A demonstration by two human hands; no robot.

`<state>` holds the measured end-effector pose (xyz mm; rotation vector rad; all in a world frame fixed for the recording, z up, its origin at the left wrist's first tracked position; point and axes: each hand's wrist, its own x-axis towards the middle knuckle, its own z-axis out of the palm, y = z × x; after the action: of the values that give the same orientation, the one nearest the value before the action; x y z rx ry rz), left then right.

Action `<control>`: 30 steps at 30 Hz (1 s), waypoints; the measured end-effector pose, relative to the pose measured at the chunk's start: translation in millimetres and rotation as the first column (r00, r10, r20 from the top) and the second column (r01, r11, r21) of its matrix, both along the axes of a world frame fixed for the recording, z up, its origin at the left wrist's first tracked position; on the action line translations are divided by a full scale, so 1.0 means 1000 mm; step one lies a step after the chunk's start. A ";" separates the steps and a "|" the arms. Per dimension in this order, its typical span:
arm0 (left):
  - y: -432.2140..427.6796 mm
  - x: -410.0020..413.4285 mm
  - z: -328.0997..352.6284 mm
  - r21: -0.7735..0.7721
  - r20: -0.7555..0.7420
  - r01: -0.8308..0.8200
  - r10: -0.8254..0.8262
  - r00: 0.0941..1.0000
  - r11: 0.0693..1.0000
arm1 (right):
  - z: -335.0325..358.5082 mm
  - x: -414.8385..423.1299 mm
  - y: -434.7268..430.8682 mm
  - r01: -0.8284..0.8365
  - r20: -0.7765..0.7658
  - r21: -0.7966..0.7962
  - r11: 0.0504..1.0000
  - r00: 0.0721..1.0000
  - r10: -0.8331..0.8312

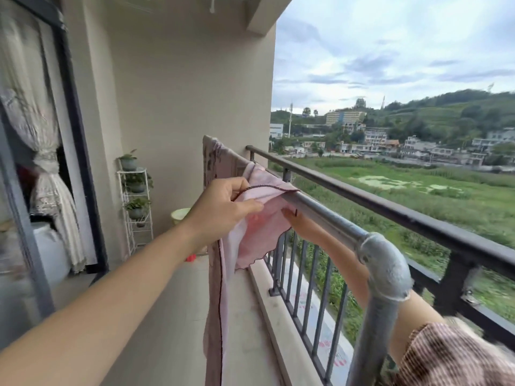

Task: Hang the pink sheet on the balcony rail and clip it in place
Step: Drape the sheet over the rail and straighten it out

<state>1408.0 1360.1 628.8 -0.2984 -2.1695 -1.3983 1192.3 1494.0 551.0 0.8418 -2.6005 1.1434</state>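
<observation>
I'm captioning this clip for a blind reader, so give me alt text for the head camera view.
A person's left hand pinches the dark-trimmed edge of a pink sheet draped over a grey metal rail on a balcony, while the right hand reaches under the rail beneath the cloth. Beyond the dark railing lie green fields and hillside buildings.

Sheet (259,188) draped over pipe rail (328,218), plant rack (136,201) behind

Pink sheet (252,232), dark-edged; grey rail (328,218); striped sleeve (451,358).
</observation>
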 end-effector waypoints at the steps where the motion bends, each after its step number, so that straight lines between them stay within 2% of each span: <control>1: -0.002 0.000 0.001 -0.002 0.008 0.002 -0.002 1.000 1.000 | -0.006 -0.003 -0.001 0.016 0.081 0.006 1.000 0.997 -0.016; 2: -0.002 0.000 0.001 -0.007 0.012 -0.001 0.001 1.000 1.000 | -0.013 -0.012 0.003 0.020 0.134 0.041 0.999 0.991 -0.025; 4: -0.003 0.000 0.000 -0.014 0.010 -0.012 0.013 1.000 1.000 | -0.027 -0.021 0.015 0.009 0.250 0.012 1.000 0.968 -0.012; 6: -0.004 -0.002 -0.001 -0.017 0.018 -0.021 0.021 1.000 1.000 | -0.024 -0.018 0.033 0.019 0.266 -0.170 0.985 0.964 0.027; 9: -0.002 -0.008 -0.002 -0.010 0.013 -0.009 0.010 1.000 1.000 | 0.015 0.000 0.067 0.187 0.267 -0.491 0.851 0.962 -0.057; 10: -0.001 -0.010 -0.003 -0.012 0.006 -0.015 0.015 1.000 1.000 | 0.035 0.011 0.084 0.206 0.193 -0.560 0.802 0.974 -0.116; 12: -0.002 -0.014 -0.008 -0.005 -0.002 -0.029 0.029 1.000 1.000 | 0.058 0.036 0.111 0.156 0.030 -0.748 0.645 0.979 -0.202; 13: -0.003 -0.015 -0.012 0.013 -0.004 -0.033 0.033 0.999 0.999 | 0.055 0.046 0.116 0.113 -0.040 -0.777 0.619 0.973 -0.228; 14: -0.005 -0.015 -0.015 0.039 -0.005 -0.029 0.030 1.000 0.999 | 0.033 0.051 0.122 0.112 -0.067 -0.723 0.682 0.971 -0.231; 15: -0.006 -0.015 -0.019 0.062 -0.002 -0.023 0.023 1.000 0.998 | -0.004 0.048 0.124 0.137 -0.009 -0.582 0.802 0.985 -0.175; 16: -0.006 -0.016 -0.023 0.073 0.008 -0.006 0.006 1.000 0.997 | -0.044 0.043 0.121 0.154 0.133 -0.389 0.908 0.985 -0.110; 17: -0.004 -0.016 -0.026 0.068 0.028 0.021 -0.023 0.999 0.997 | -0.085 0.033 0.119 0.178 0.276 -0.196 0.964 0.954 -0.120; 18: 0.000 -0.016 -0.028 0.049 0.051 0.056 -0.059 0.997 0.997 | -0.112 0.021 0.117 0.217 0.306 -0.086 0.972 0.935 -0.182; 19: 0.005 -0.016 -0.029 0.022 0.067 0.091 -0.093 0.993 0.996 | -0.125 0.006 0.115 0.278 0.273 -0.071 0.958 0.929 -0.249; 22: 0.018 -0.016 -0.027 -0.042 0.091 0.161 -0.157 0.983 0.986 | -0.113 -0.014 0.112 0.456 0.206 -0.178 0.872 0.884 -0.420; 24: 0.020 -0.016 -0.025 -0.053 0.091 0.184 -0.179 0.980 0.981 | -0.119 -0.028 0.115 0.491 0.238 -0.120 0.863 0.858 -0.455; 26: 0.019 -0.017 -0.026 -0.050 0.085 0.184 -0.180 0.980 0.982 | -0.133 -0.033 0.115 0.472 0.297 -0.108 0.875 0.855 -0.425; 27: 0.019 -0.017 -0.026 -0.047 0.078 0.171 -0.167 0.983 0.984 | -0.119 -0.006 0.111 0.466 0.342 -0.104 0.878 0.846 -0.408; 30: 0.018 -0.017 -0.022 0.008 0.057 0.118 -0.119 0.991 0.993 | -0.094 0.040 0.109 0.449 0.569 -0.375 0.811 0.802 -0.181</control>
<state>1391.2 1378.3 606.7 -0.3957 -2.2263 -1.4937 1232.7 1603.0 457.0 -0.0491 -2.4464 2.0019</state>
